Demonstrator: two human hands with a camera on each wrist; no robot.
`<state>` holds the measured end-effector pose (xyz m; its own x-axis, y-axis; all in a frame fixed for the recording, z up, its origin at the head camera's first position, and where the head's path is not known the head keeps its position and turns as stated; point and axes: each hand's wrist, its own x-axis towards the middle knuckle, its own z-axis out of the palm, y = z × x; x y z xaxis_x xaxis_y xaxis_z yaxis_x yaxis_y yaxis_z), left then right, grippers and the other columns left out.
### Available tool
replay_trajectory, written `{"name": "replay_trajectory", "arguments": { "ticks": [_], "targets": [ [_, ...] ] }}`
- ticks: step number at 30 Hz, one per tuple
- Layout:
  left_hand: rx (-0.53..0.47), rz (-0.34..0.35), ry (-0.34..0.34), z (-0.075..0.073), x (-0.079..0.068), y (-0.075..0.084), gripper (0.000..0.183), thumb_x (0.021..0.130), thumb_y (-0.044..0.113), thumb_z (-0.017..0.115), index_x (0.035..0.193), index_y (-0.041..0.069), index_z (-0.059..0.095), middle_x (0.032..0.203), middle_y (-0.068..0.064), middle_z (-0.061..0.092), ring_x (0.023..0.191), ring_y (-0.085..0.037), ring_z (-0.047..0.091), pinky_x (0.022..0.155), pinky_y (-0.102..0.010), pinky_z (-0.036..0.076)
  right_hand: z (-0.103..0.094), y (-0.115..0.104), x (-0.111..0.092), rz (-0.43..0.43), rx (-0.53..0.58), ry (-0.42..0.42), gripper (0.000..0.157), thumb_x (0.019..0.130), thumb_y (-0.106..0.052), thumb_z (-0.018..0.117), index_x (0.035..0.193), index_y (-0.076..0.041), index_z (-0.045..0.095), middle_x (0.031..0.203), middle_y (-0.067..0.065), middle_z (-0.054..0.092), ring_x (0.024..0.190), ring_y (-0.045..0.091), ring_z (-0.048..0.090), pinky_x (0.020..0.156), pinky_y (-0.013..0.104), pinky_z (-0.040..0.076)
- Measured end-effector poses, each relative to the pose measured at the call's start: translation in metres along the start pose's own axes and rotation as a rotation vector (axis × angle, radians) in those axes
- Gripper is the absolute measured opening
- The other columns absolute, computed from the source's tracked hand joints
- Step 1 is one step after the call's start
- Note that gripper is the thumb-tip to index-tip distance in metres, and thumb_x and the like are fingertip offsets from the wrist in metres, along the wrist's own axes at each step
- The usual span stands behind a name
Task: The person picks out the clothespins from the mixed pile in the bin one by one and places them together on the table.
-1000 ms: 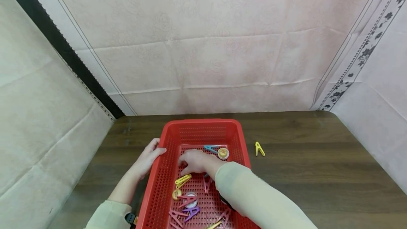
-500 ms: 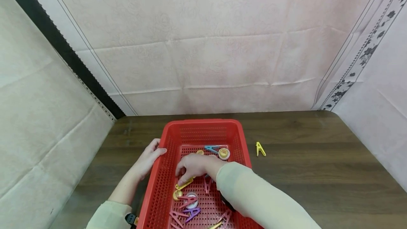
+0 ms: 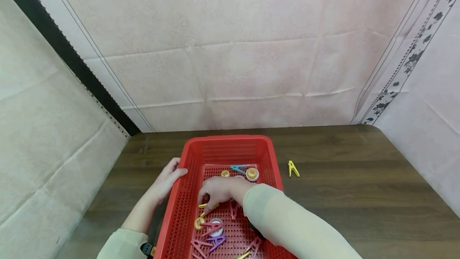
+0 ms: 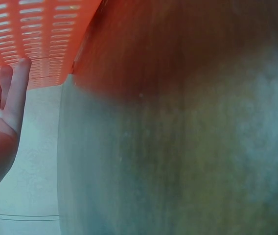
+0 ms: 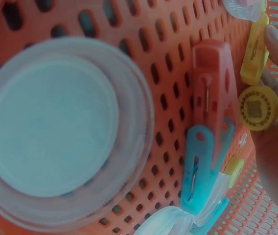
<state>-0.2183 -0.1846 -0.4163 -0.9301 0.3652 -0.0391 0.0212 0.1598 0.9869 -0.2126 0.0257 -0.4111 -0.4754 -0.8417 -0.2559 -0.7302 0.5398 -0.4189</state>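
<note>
My left hand (image 3: 166, 181) holds the left rim of a red perforated plastic basket (image 3: 235, 140), thumb over the edge. In the left wrist view its fingers lie along the outer wall. Inside the basket, my right hand (image 3: 217, 191) pinches a yellow clothespin (image 5: 254, 51) between thumb and fingers. Just below those fingertips sits a yellow round cap (image 3: 199, 223). Another yellow cap with a printed square code (image 5: 259, 107) is right by the palm; whether the hand touches it I cannot tell. A pink clothespin (image 5: 212, 73) and a blue one (image 5: 197, 166) lie under the wrist.
Also in the basket are a purple clothespin (image 3: 216, 242), several pink ones, a blue one (image 3: 238, 169), a yellow-topped round container (image 3: 252, 174) and a clear round container (image 5: 56, 127). A yellow clothespin (image 3: 293, 168) lies on the wooden table (image 3: 345, 195). Cloth walls (image 3: 244, 71) surround it.
My right hand has shifted slightly toward me, its thumb and fingers taking hold of the yellow clothespin, which has turned. A yellow cap behind the hand came into view. The left hand stays put.
</note>
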Motion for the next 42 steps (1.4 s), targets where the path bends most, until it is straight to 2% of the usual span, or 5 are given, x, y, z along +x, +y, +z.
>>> {"name": "replay_trajectory", "arguments": {
  "ticks": [10,15,22,34,42],
  "targets": [
    [-0.002,-0.002,-0.02,0.0008,-0.0021,0.0024,0.032,0.097,0.016,0.045,0.123,-0.002,0.035,0.109,-0.027,0.05,0.083,-0.03,0.065,0.067,-0.045,0.058,-0.004,-0.0034,-0.0037,-0.028,-0.053,-0.016,0.03,0.089,-0.026,0.064,0.118,-0.03,0.065,0.117,-0.011,0.056,0.111,0.004,0.047,0.093,0.019,0.04],
    [0.0,0.0,-0.025,0.0006,-0.0018,0.0024,0.032,0.097,0.016,0.045,0.122,-0.002,0.035,0.109,-0.027,0.05,0.083,-0.03,0.065,0.067,-0.045,0.058,-0.004,-0.0052,-0.0043,0.035,-0.031,0.036,0.029,0.088,-0.04,0.062,0.115,-0.031,0.066,0.115,-0.009,0.052,0.106,0.007,0.046,0.087,0.023,0.042],
    [0.004,-0.001,-0.022,0.0003,-0.0007,0.0015,0.032,0.098,0.017,0.045,0.121,-0.002,0.035,0.108,-0.028,0.049,0.081,-0.029,0.065,0.066,-0.045,0.058,0.0006,-0.0052,-0.0014,-0.011,-0.061,0.036,0.019,0.086,-0.035,0.067,0.101,-0.025,0.071,0.102,-0.01,0.054,0.09,0.001,0.049,0.077,0.015,0.043],
    [-0.002,0.001,-0.012,0.001,0.0001,0.0008,0.032,0.097,0.016,0.045,0.122,-0.002,0.036,0.109,-0.027,0.047,0.084,-0.03,0.063,0.066,-0.044,0.058,0.0013,-0.0025,-0.0018,0.017,-0.036,0.05,0.02,0.082,-0.039,0.07,0.097,-0.026,0.072,0.102,-0.011,0.053,0.092,0.001,0.05,0.078,0.016,0.044],
    [0.004,-0.006,-0.012,0.0015,-0.0015,0.0021,0.033,0.097,0.017,0.046,0.122,-0.002,0.035,0.109,-0.027,0.047,0.084,-0.031,0.064,0.066,-0.044,0.058,-0.0038,-0.0037,-0.0039,0.021,-0.017,0.071,0.013,0.083,-0.038,0.069,0.078,-0.026,0.067,0.092,-0.013,0.05,0.079,0.001,0.047,0.064,0.014,0.04]
  ]
}}
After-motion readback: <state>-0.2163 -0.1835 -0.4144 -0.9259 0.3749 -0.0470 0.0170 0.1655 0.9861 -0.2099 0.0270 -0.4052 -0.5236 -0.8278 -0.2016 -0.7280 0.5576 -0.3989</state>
